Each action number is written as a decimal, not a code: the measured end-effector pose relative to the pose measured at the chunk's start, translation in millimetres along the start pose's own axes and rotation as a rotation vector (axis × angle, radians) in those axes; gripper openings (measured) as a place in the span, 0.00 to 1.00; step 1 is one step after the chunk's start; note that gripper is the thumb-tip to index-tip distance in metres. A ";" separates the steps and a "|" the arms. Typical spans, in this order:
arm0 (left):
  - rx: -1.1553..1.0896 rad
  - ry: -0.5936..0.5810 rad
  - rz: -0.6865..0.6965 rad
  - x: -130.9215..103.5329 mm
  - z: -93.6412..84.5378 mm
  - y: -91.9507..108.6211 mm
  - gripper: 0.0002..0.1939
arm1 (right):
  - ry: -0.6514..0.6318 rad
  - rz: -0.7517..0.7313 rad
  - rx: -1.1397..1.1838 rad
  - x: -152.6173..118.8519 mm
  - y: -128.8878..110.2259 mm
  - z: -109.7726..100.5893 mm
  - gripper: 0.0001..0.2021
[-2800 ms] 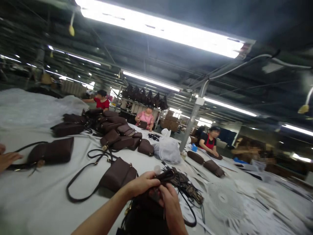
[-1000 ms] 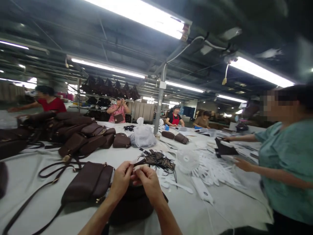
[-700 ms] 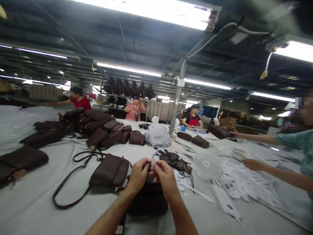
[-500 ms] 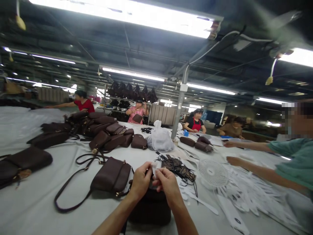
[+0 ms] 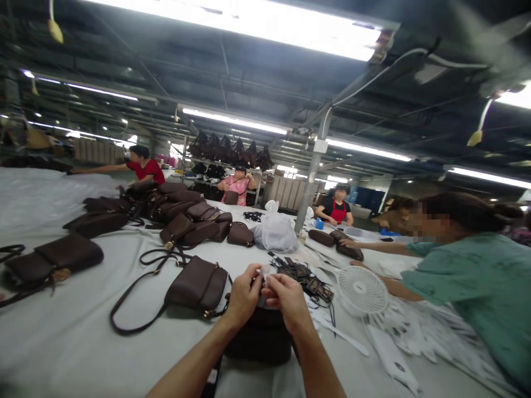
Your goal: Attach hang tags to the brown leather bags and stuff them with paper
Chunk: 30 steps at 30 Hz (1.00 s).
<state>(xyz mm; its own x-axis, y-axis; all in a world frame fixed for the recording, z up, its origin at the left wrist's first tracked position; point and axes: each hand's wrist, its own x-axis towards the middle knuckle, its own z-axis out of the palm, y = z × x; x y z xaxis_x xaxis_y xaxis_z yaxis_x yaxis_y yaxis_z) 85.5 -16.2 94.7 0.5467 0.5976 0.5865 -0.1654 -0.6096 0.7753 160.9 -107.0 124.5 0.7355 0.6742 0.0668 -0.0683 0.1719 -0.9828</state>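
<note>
My left hand (image 5: pixel 244 294) and my right hand (image 5: pixel 289 298) meet at the middle of the table, fingers pinched on a small whitish, translucent piece (image 5: pixel 264 270), perhaps plastic or tissue. Its exact kind is too small to make out. Directly beneath them stands a dark brown bag (image 5: pixel 258 341), its upper part hidden by my hands. Left of my left hand lies a dark brown shoulder bag (image 5: pixel 194 284) with its strap looped out on the table. A pile of dark tags with black cords (image 5: pixel 305 279) lies just beyond my right hand.
A white fan (image 5: pixel 363 290) lies at the right beside a heap of white strips (image 5: pixel 418 331). Brown bags (image 5: pixel 182 213) are piled at back left, near a white plastic bag (image 5: pixel 276 233). A co-worker in green (image 5: pixel 456 287) leans over the table from the right.
The co-worker in green has leaned further in, reaching to the brown bags at the back right. My view has shifted slightly left; my hands keep their pinch on the whitish piece.
</note>
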 end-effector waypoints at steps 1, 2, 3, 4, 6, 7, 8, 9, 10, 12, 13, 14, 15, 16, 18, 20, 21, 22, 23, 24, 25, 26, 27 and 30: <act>-0.011 -0.002 -0.006 -0.1 0.0 0.6 0.12 | 0.000 0.010 -0.017 -0.8 -0.8 -0.7 0.21; -0.019 -0.002 -0.015 -0.2 0.1 1.2 0.12 | 0.004 0.022 -0.038 -1.2 -1.1 -1.3 0.21; -0.018 0.001 -0.025 -0.4 0.4 1.6 0.12 | 0.010 0.031 -0.056 -1.3 -0.9 -1.9 0.20; -0.011 0.008 -0.032 -0.7 0.6 2.0 0.12 | 0.014 0.038 -0.068 -1.2 -0.3 -2.2 0.20; 0.003 0.021 -0.031 -1.5 0.7 2.7 0.11 | 0.014 0.037 -0.066 -0.4 0.9 -2.5 0.20; 0.006 0.022 -0.022 -1.9 0.4 3.1 0.12 | 0.016 0.035 -0.061 0.1 1.3 -2.4 0.20; 0.009 0.020 -0.011 -2.2 0.0 3.4 0.12 | 0.017 0.032 -0.056 0.6 1.6 -2.2 0.20; 0.010 0.015 0.000 -2.6 -0.7 3.7 0.12 | 0.017 0.031 -0.053 1.2 1.6 -2.2 0.21; 0.012 0.009 0.010 -2.9 -1.4 4.0 0.13 | 0.015 0.032 -0.051 1.7 1.5 -2.2 0.21; 0.014 -0.001 0.025 -3.7 -2.9 4.4 0.13 | 0.007 0.041 -0.049 2.6 1.1 -2.5 0.21; 0.013 -0.002 0.032 -4.1 -3.4 4.2 0.14 | 0.002 0.048 -0.049 3.0 0.8 -2.8 0.21; 0.011 -0.004 0.038 -4.6 -3.7 3.6 0.14 | -0.002 0.054 -0.049 3.4 0.5 -3.1 0.21; 0.010 -0.007 0.045 -5.2 -3.8 2.4 0.15 | -0.007 0.060 -0.048 3.6 0.1 -3.2 0.21; 0.011 -0.010 0.056 -5.8 -3.6 0.6 0.15 | -0.012 0.065 -0.044 3.8 -0.3 -3.2 0.20; 0.020 -0.028 0.088 -7.0 -2.7 -4.2 0.16 | -0.030 0.070 -0.028 3.7 -1.6 -2.5 0.20; 0.031 -0.041 0.119 -7.9 -1.9 -9.3 0.17 | -0.053 0.065 -0.006 3.3 -3.2 -0.9 0.21; 0.032 -0.043 0.131 -8.2 -1.6 -11.3 0.17 | -0.062 0.058 0.002 3.1 -3.9 0.0 0.21; 0.031 -0.043 0.140 -8.2 -1.6 -12.6 0.17 | -0.066 0.049 0.005 3.1 -4.6 0.9 0.21; 0.031 -0.042 0.147 -8.1 -1.7 -13.2 0.17 | -0.066 0.040 0.003 3.3 -5.1 1.7 0.22; 0.029 -0.043 0.154 -7.8 -2.0 -13.3 0.16 | -0.062 0.030 -0.003 3.8 -5.5 2.2 0.22; 0.026 -0.044 0.160 -7.5 -2.3 -13.0 0.15 | -0.056 0.024 -0.013 4.6 -5.8 2.3 0.22; 0.023 -0.043 0.165 -7.2 -2.6 -12.7 0.15 | -0.058 0.024 -0.019 5.8 -5.9 1.9 0.22; 0.018 -0.037 0.169 -6.9 -2.9 -12.5 0.14 | -0.070 0.029 -0.014 7.2 -6.0 1.0 0.22; -0.002 -0.005 0.179 -6.4 -3.1 -13.6 0.14 | -0.168 0.085 0.054 12.2 -6.3 -3.8 0.24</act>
<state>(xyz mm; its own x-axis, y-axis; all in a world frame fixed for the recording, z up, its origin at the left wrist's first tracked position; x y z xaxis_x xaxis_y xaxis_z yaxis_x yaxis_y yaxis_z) 81.7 -10.1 81.1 0.5121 0.4773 0.7141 -0.2622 -0.7048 0.6591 172.9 -102.6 130.8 0.6031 0.7975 0.0163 -0.1644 0.1443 -0.9758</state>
